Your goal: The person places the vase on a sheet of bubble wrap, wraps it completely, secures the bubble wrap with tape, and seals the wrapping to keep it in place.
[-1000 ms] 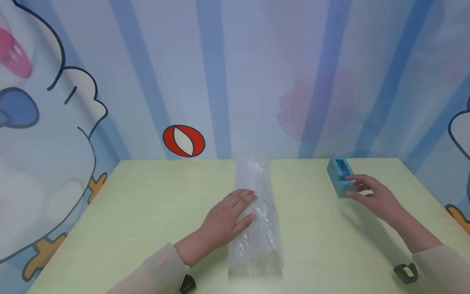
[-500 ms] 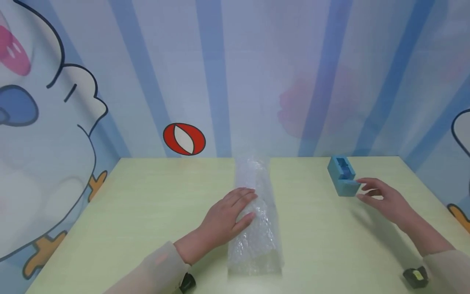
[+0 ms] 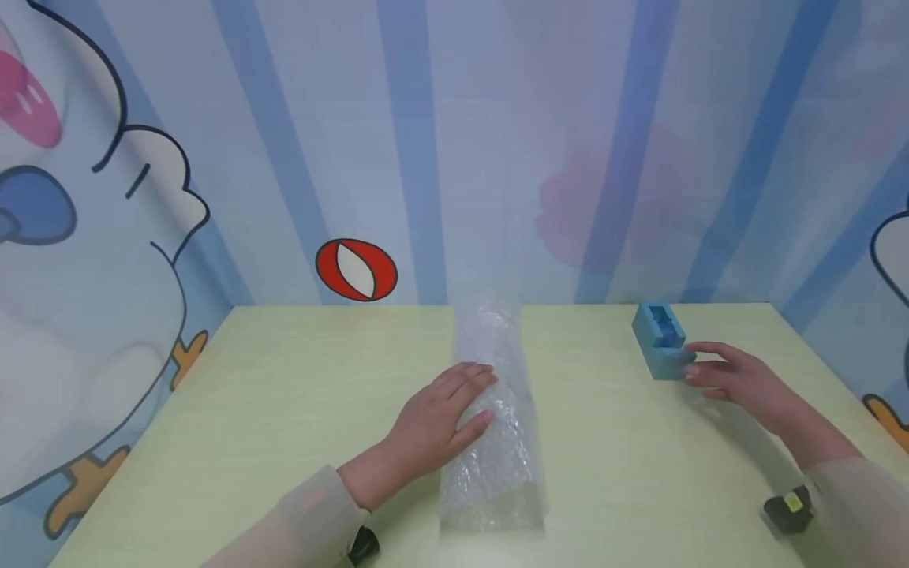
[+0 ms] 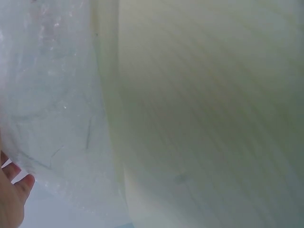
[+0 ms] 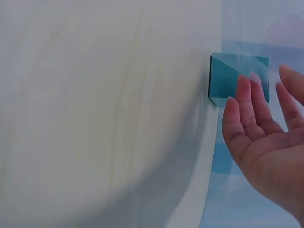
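Observation:
In the head view my left hand (image 3: 443,418) rests on a long strip of bubble wrap (image 3: 497,465), fingers lying across its left side. The wrap also fills the left of the left wrist view, with a few fingertips (image 4: 26,183) at its edge. My right hand (image 3: 753,390) is held beside the front end of a small blue tape dispenser (image 3: 649,343). From the right wrist, its fingers look loosely extended and spread in front of the dispenser (image 5: 225,78). A clear film, apparently the tape's end, shows by the fingertips; whether they touch it is unclear.
Both things lie on a pale yellow table (image 3: 298,371). Behind it stands a blue striped backdrop (image 3: 490,158) with cartoon figures. A dark wrist device (image 3: 788,509) sits under the right sleeve, and another (image 3: 364,546) under the left.
My right hand first drew back right from the dispenser, then came slightly left again, its fingers spreading. The left hand and the bubble wrap have stayed put.

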Demonstrator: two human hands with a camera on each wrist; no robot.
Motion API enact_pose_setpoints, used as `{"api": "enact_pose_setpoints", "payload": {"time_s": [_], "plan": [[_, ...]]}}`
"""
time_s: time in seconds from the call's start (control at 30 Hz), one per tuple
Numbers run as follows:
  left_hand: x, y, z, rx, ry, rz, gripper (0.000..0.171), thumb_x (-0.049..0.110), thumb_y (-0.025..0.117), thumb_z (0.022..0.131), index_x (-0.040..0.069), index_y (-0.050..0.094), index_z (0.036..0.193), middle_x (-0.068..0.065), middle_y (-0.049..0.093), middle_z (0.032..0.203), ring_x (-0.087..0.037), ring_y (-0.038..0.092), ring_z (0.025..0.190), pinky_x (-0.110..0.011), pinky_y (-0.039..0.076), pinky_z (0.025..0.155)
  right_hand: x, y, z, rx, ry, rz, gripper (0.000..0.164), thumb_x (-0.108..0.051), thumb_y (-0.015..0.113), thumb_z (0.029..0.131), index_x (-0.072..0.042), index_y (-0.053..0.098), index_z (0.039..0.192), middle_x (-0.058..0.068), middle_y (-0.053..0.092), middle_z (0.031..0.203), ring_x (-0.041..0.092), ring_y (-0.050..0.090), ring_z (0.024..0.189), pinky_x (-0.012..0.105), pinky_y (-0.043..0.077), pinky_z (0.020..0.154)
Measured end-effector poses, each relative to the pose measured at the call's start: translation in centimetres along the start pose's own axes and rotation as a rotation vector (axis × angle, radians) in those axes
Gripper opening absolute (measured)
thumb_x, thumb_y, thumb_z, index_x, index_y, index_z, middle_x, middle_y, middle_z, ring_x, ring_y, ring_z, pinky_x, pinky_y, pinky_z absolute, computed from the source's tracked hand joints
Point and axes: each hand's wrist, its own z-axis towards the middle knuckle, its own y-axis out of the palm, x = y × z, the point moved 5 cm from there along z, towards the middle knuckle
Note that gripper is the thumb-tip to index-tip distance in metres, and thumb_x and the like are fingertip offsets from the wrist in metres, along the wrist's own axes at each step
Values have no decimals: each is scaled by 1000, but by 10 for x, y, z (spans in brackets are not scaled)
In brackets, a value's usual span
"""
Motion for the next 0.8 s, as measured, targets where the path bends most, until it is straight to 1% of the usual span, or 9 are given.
{"api": "enact_pose_setpoints", "payload": {"time_s": [0.07,0.13,0.23,0.33,0.37,0.43,0.53,0.63,0.8], "plan": [[0,1,0,-2,-2,-2,47,31,59,101,9,56,143,-9,58,149,-27,51,142,-41,48,115,1,1,3,-17,10,17,59,-28,55,106,1,33,152,-12,64,129,-17,62,99,13,55,85],[-1,2,0,-6,-4,-5,47,31,59,101,9,55,143,-9,58,149,-27,51,142,-41,49,114,1,2,6,-34,20,28,62,-29,54,107,5,30,153,10,59,141,-18,61,100,14,55,87],[0,2,0,-7,-3,-8,47,31,59,101,9,55,143,-9,58,149,-26,51,143,-40,49,114,1,5,9,-57,28,55,63,-28,51,108,9,28,153,37,36,155,-19,60,100,14,56,88],[0,2,1,-7,-3,-9,47,31,59,101,9,55,143,-8,57,149,-26,50,143,-40,49,115,2,5,11,-61,41,73,63,-28,50,109,11,27,153,42,27,157,-19,60,99,14,56,87],[1,2,1,-7,-4,-10,47,31,59,101,9,55,143,-8,57,149,-26,50,143,-40,49,115,2,5,12,-55,50,73,64,-28,50,108,11,27,152,42,30,156,-19,60,98,14,56,87],[1,1,1,-13,-10,-12,47,31,59,101,9,55,143,-9,57,149,-26,50,143,-41,48,115,1,5,14,-39,63,71,65,-29,52,108,12,28,152,36,46,148,-18,62,96,14,57,86],[1,1,1,-24,-20,-19,48,31,59,101,9,54,144,-9,57,150,-27,50,143,-41,48,115,0,5,16,-12,75,71,67,-29,56,106,13,30,151,11,66,128,-16,64,94,14,58,85],[1,1,2,-32,-26,-23,48,31,59,101,9,54,144,-9,57,150,-27,49,144,-42,48,116,0,5,18,8,82,85,68,-29,59,104,13,31,150,-11,68,111,-14,67,92,13,58,84],[0,2,2,-32,-23,-17,48,31,59,101,10,54,144,-9,57,150,-27,49,144,-42,47,116,2,5,19,36,82,124,64,-25,62,103,14,36,147,-20,68,96,-12,69,89,13,58,82]]}}
